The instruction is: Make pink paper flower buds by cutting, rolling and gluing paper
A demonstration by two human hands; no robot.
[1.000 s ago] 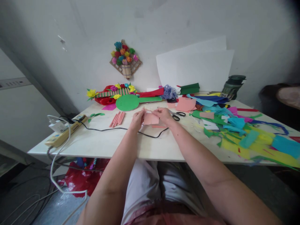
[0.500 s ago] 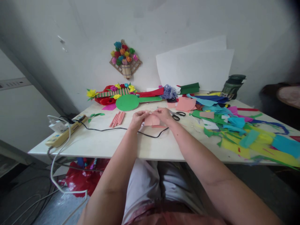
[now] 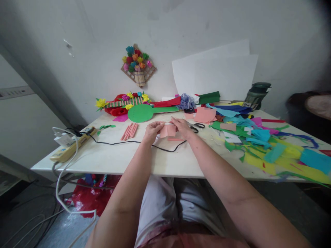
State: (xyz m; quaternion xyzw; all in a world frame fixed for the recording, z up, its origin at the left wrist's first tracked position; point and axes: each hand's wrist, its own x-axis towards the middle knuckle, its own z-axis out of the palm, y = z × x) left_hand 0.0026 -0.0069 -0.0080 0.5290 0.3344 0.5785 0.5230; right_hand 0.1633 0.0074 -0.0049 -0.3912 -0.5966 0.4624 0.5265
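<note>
Between my two hands is a small pink piece of paper (image 3: 168,131), held by its upper edge just over the table. My left hand (image 3: 153,131) pinches its left side, and my right hand (image 3: 182,127) grips its right side. What the fingertips do behind the paper is partly hidden. A thin pink strip (image 3: 175,139) lies on the table below the sheet. Several rolled pink paper sticks (image 3: 129,131) lie in a bunch left of my left hand. Black-handled scissors (image 3: 198,126) rest just beyond my right hand.
Colourful paper scraps (image 3: 263,137) cover the table's right side. A black cable (image 3: 116,141) runs under my hands from a power strip (image 3: 74,144). A green paper disc (image 3: 141,113) and a flower-decorated piece (image 3: 125,102) lie at the back. A bottle (image 3: 257,95) stands back right.
The pink paper has turned and now shows a wider face with a crease down it. My right fingers have loosened and shifted slightly rightward along its edge.
</note>
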